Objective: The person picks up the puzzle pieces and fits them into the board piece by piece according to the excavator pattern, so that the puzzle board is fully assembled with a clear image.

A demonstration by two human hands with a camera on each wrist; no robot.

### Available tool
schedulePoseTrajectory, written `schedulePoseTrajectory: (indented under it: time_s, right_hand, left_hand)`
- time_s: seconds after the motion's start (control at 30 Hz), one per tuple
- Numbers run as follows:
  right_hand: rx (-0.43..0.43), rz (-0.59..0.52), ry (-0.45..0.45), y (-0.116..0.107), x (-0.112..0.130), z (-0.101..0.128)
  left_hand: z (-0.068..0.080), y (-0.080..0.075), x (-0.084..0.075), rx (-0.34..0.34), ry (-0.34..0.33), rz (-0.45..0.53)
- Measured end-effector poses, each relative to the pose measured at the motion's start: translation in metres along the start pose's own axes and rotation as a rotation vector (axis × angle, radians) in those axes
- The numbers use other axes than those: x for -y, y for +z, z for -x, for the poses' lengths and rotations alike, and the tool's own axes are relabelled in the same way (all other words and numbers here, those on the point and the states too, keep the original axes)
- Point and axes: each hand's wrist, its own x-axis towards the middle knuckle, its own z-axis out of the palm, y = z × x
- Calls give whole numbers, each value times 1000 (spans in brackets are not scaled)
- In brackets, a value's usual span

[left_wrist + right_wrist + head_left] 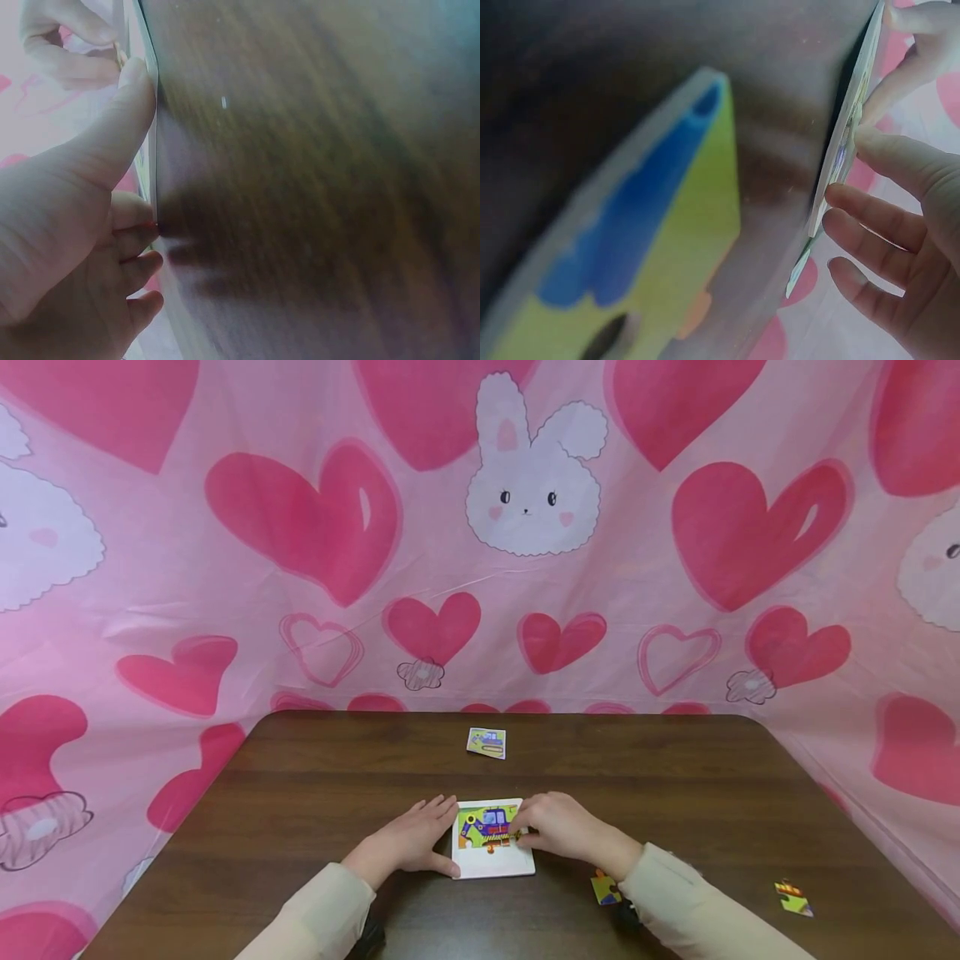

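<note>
White-framed puzzle board [491,862], showing a purple digger picture, is lying at the near middle of the dark wooden table [675,793]. Left hand [408,843] is resting flat-fingered against its left edge; right hand [558,827] is pressing curled fingertips onto the picture. No writing is legible.
</note>
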Motion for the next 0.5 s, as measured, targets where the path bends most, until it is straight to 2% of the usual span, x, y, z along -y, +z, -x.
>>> schedulePoseTrajectory:
  time_s: [0.23, 0.5]
  right_hand:
    - [1, 28, 1, 0, 1, -2]
    - [31, 3, 13, -1, -2, -2]
  left_hand:
    - [1, -2, -2, 0, 3, 16]
    - [2, -2, -2, -5, 15, 17]
